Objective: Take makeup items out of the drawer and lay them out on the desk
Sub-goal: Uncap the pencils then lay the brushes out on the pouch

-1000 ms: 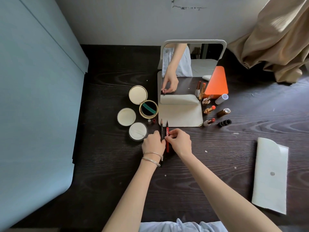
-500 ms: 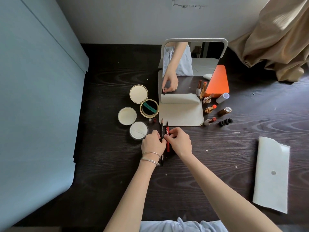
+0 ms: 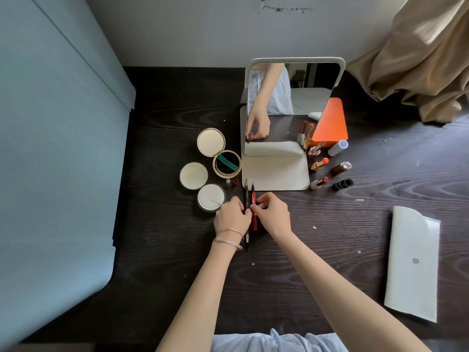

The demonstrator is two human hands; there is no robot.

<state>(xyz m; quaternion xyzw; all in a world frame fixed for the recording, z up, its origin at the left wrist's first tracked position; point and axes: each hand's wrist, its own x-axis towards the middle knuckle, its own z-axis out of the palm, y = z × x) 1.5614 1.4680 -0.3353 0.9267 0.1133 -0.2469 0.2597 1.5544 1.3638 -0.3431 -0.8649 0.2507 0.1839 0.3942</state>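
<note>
Hands meet over two pencils on the desk (image 3: 330,250). Left hand (image 3: 232,215) pinches the black pencil (image 3: 246,191); right hand (image 3: 272,214) apparently pinches the red pencil (image 3: 254,222).

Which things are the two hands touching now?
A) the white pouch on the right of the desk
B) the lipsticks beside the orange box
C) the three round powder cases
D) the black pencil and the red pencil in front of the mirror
D: the left hand and the right hand meet at the black pencil and the red pencil, which lie side by side.
</note>
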